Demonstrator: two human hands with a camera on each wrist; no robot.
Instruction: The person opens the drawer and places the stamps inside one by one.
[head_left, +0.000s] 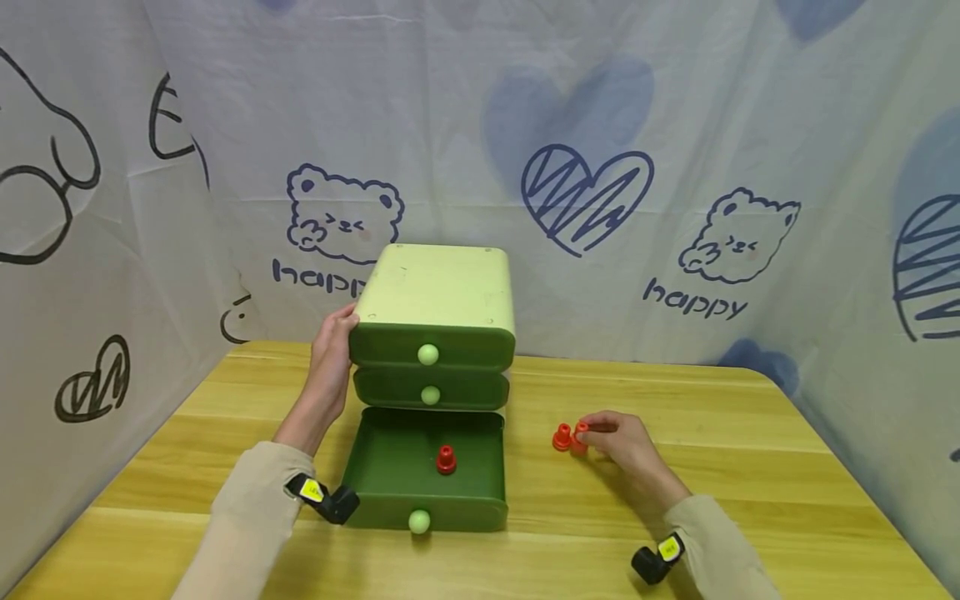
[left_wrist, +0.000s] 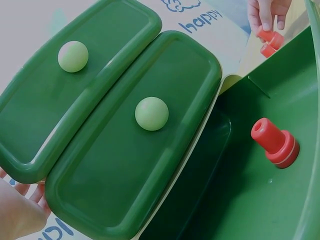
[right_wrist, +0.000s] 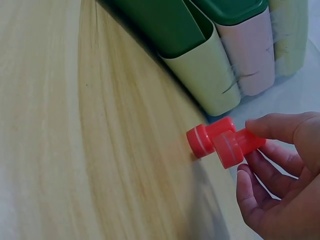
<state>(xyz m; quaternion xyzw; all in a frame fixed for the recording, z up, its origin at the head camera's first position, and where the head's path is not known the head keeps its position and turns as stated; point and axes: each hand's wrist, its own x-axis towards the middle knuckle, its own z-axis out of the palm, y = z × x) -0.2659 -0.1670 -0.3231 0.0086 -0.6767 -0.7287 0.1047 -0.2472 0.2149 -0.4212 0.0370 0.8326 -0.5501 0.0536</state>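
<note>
A small chest of drawers (head_left: 435, 287), with a pale top and green drawer fronts, stands on the table. Along its left side my left hand (head_left: 330, 354) rests, fingers extended against the wall and partly hidden behind it in the left wrist view. The bottom drawer (head_left: 390, 475) is pulled out and holds one red stamp-shaped piece (left_wrist: 275, 143), upright on its wide round base. To the right of the chest, my right hand (head_left: 622, 442) pinches a second red stamp-shaped piece (right_wrist: 231, 150) by its narrow top, between thumb and fingers. Close beside it is a third red piece (head_left: 562, 437).
The upper two drawers, with round pale knobs (head_left: 428, 355), are closed. A wooden table (head_left: 675, 400) spreads around the chest. Behind and at both sides hangs a white cloth (head_left: 450, 125) printed with hearts and bears.
</note>
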